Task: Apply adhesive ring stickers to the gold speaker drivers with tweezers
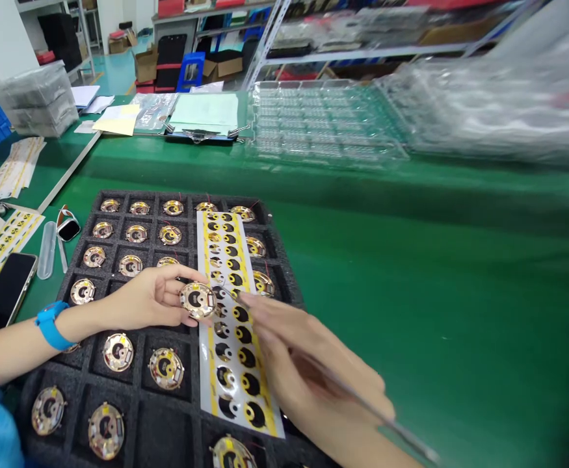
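My left hand (155,300), with a blue band at the wrist, pinches a round gold-rimmed watch module (198,299) by its edge above the foam tray (162,429). In my right hand (308,370) is a pair of slim metal tweezers (362,403), slanting back past the wrist. Their curved tip reaches close to the module's right edge; whether it touches cannot be made out. Under both hands a sheet of black and yellow round stickers (235,351) lies across the tray. More watch modules (118,352) sit in the tray's square pockets.
Left of the tray lie a phone (6,289), a smartwatch (68,227), a clear plastic case (47,250) and another sticker sheet (8,240). Farther back are a clipboard with papers (205,114) and clear plastic trays (313,117). The green table (411,279) stretches off to the right.
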Demonstrator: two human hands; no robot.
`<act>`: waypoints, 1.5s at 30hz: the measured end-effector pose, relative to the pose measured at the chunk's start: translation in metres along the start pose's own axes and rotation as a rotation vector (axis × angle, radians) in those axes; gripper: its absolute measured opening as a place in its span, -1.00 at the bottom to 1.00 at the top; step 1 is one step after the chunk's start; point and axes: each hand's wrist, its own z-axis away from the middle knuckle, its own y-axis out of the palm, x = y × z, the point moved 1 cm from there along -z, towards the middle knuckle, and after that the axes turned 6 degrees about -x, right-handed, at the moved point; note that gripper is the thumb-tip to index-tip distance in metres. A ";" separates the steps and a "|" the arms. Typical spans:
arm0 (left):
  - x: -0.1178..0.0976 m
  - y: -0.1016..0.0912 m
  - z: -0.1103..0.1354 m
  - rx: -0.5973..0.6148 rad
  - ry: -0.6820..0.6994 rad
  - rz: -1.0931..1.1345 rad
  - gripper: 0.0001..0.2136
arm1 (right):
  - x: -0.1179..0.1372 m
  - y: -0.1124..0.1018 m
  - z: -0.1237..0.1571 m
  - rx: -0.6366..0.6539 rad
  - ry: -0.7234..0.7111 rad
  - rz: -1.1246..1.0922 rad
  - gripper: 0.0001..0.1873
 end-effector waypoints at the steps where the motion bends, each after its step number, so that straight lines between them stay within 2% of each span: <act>1: 0.000 -0.001 0.000 -0.010 0.006 -0.008 -0.60 | -0.002 0.002 0.001 -0.056 0.091 -0.016 -0.60; 4: 0.001 -0.005 -0.002 -0.081 0.007 -0.052 -0.59 | -0.011 0.004 0.001 -0.086 0.350 -0.026 -0.81; 7: -0.002 -0.011 -0.005 -0.173 0.015 -0.073 -0.58 | -0.028 -0.001 -0.006 -0.067 0.518 -0.110 -0.92; 11: -0.016 -0.016 -0.018 -0.273 0.032 -0.082 -0.59 | -0.068 -0.005 -0.027 -0.081 0.639 -0.198 -0.68; 15: -0.032 -0.017 -0.047 -0.377 0.061 -0.115 -0.65 | -0.109 0.005 -0.044 -0.029 0.693 -0.253 -0.46; 19: -0.035 -0.020 -0.074 -0.430 0.113 -0.137 -0.67 | -0.130 0.015 -0.046 0.027 0.743 -0.299 -0.36; 22: -0.033 -0.025 -0.082 -0.424 0.114 -0.152 -0.69 | -0.132 0.015 -0.043 0.053 0.770 -0.320 -0.34; 31: -0.030 -0.028 -0.082 -0.397 0.110 -0.169 -0.68 | -0.132 0.011 -0.044 0.107 0.841 -0.367 -0.38; 41: -0.029 -0.031 -0.083 -0.379 0.118 -0.161 -0.71 | -0.130 0.003 -0.047 0.039 0.893 -0.517 -0.43; 45: -0.031 -0.027 -0.075 -0.370 0.128 -0.156 -0.68 | -0.111 0.002 -0.051 -0.005 0.880 -0.590 -0.50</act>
